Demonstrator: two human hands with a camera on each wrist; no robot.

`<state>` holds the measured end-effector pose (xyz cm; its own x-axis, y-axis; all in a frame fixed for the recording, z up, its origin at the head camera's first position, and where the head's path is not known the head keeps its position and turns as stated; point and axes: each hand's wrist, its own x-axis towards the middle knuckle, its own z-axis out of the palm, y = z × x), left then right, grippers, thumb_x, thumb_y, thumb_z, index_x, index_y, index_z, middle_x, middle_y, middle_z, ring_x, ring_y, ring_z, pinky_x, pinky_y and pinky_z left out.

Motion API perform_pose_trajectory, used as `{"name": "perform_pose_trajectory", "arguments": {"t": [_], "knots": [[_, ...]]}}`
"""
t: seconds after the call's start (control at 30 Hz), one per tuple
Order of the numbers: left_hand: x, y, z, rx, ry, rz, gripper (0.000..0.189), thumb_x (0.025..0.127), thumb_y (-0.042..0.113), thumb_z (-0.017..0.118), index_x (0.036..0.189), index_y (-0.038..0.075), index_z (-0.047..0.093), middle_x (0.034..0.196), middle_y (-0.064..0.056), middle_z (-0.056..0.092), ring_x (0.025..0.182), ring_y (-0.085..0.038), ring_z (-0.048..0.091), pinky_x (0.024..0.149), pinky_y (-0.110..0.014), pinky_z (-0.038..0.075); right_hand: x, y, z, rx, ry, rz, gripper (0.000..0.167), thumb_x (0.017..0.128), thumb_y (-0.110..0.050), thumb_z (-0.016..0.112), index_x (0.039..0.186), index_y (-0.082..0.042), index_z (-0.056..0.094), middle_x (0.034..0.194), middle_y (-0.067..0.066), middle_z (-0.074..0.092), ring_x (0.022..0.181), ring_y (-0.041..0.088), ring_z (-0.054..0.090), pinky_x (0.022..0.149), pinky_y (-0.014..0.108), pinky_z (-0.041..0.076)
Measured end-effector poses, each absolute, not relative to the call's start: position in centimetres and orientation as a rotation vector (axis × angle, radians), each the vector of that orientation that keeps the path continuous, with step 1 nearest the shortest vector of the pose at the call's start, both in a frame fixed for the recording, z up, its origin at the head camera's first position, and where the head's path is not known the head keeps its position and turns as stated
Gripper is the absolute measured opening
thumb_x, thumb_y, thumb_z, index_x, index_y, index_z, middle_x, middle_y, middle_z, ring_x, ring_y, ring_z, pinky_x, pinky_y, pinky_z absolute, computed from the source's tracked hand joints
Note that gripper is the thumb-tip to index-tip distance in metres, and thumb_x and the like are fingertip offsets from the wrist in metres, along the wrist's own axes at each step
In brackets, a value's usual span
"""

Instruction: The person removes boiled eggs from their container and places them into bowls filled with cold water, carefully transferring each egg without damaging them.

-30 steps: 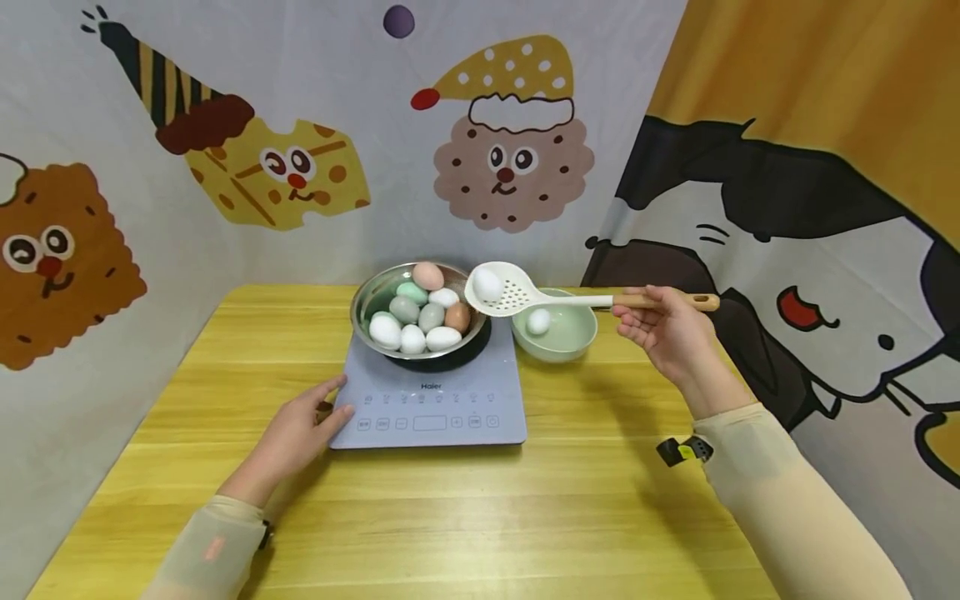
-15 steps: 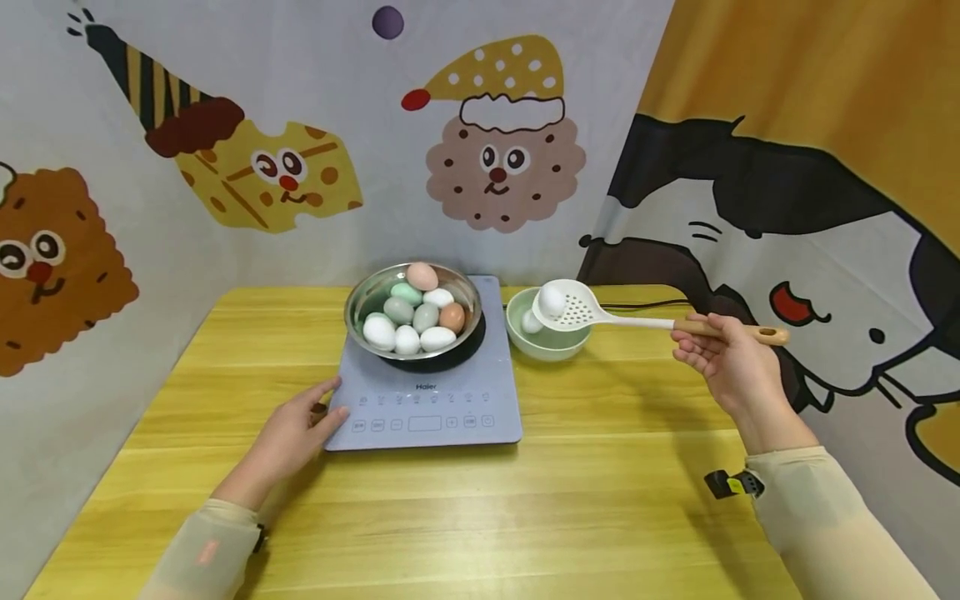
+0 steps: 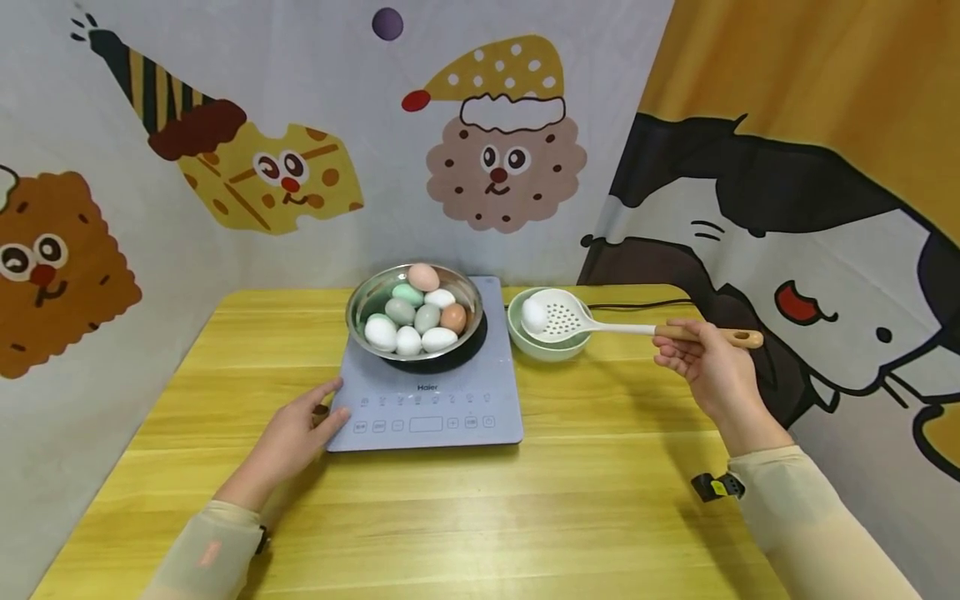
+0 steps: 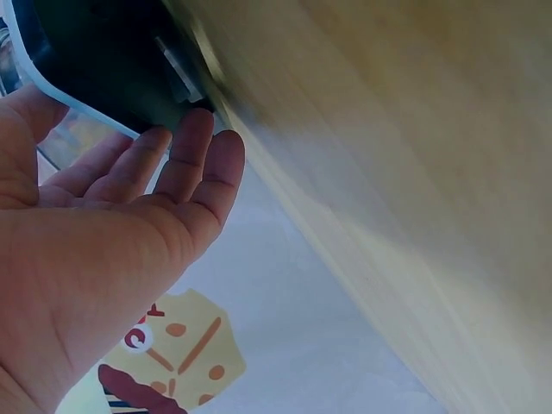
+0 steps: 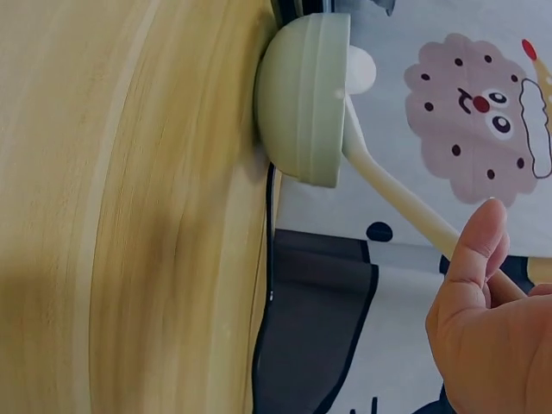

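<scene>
My right hand [image 3: 716,375] grips the wooden handle of a white slotted spoon [image 3: 567,317]. One white egg [image 3: 535,316] sits at the left side of the spoon's head. The head overlaps the mouth of a pale green bowl [image 3: 551,353] and hides most of its inside. In the right wrist view an egg [image 5: 361,71] shows at the bowl's rim. My left hand [image 3: 288,437] touches the left edge of a grey-blue induction cooktop [image 3: 426,402], fingers loosely bent. On the cooktop stands a steel basin [image 3: 360,292] with several white, greenish and brown eggs.
All this stands on a yellow wooden table [image 3: 450,517]. A black cord [image 3: 637,306] runs behind the bowl to the right. A printed cartoon curtain [image 3: 300,242] hangs right behind the table.
My right hand carried the spoon and its egg right, away from the basin, to over the green bowl, then slightly left and lower. The left hand kept its place at the cooktop.
</scene>
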<state>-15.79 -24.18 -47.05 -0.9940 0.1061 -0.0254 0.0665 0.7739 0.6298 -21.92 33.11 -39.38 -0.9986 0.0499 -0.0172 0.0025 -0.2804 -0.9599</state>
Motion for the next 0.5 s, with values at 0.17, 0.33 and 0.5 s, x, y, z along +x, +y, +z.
{"name": "perform_pose_trajectory", "arguments": {"t": [0.17, 0.33, 0.5], "knots": [[-15.8, -24.2, -47.0, 0.147, 2.908, 1.022, 0.063, 0.11, 0.031, 0.063, 0.161, 0.001, 0.044, 0.144, -0.034, 0.063, 0.12, -0.044, 0.071, 0.098, -0.058, 0.061, -21.7, 32.4, -39.2, -0.062, -1.888, 2.44, 0.03, 0.112, -0.029, 0.059, 0.119, -0.007, 0.077, 0.103, 0.007, 0.084, 0.082, 0.015, 0.078, 0.076, 0.029, 0.068], [-15.8, -24.2, -47.0, 0.145, 2.899, 1.029, 0.063, 0.11, 0.03, 0.063, 0.161, 0.001, 0.043, 0.142, -0.033, 0.064, 0.119, -0.043, 0.071, 0.096, -0.057, 0.062, -21.4, 31.5, -38.8, -0.085, -1.937, 2.344, 0.028, 0.11, -0.03, 0.063, 0.12, -0.008, 0.077, 0.101, 0.008, 0.084, 0.079, 0.015, 0.077, 0.073, 0.029, 0.068], [-15.8, -24.2, -47.1, 0.135, 2.892, 1.039, 0.063, 0.11, 0.031, 0.063, 0.162, 0.001, 0.043, 0.141, -0.033, 0.065, 0.119, -0.042, 0.072, 0.094, -0.055, 0.063, -21.0, 30.8, -38.6, 0.01, -2.01, 2.196, 0.029, 0.11, -0.026, 0.063, 0.122, -0.003, 0.076, 0.098, 0.01, 0.083, 0.075, 0.015, 0.076, 0.071, 0.03, 0.068]]}}
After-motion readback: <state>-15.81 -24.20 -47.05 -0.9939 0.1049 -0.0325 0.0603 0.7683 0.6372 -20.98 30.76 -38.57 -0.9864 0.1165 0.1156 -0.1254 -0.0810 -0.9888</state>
